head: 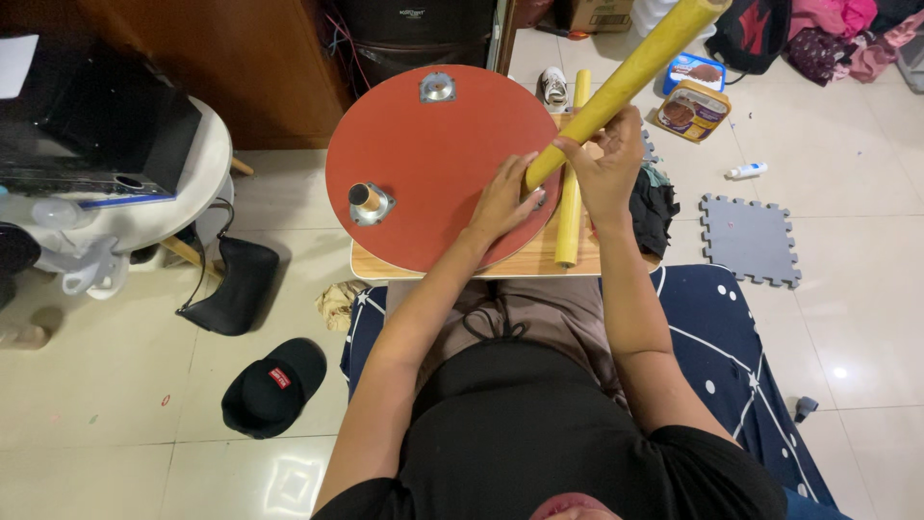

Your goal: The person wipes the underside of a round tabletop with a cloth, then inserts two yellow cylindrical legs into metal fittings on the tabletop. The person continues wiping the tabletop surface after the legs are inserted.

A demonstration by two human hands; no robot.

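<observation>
Right hand [608, 159] is wrapped around the lower part of a yellow wooden leg [626, 77], clenched firm. The leg runs up and away to the right, its lower end down at the red round tabletop [433, 164], near the right rim. Left hand [500, 197] lies with fingers spread on the red face right at that end; looks like a steadying press, not a grasp. Can't tell if it pinches anything underneath.

The top lies underside up on a pale wooden board [452, 265] in front of the person's lap. 2 metal mounting plates in view: one [437, 87] at the far rim, one [369, 202] on the left with a short stub in it. A second yellow leg [572, 183] lies loose along the right edge, just beside the hands.

Handling, my read: leg is stiff, light, smooth; long lever, so gripping low near the joint gives better control. Top is rigid and flat, likely to slide on the board unless pressed.

Room: free space up and right for the leg's swing. The loose leg could roll off. White side table [207, 183] sits well apart on the left; floor holds a black cap [274, 385], a grey foam mat tile [751, 239], and tubs [693, 101].
</observation>
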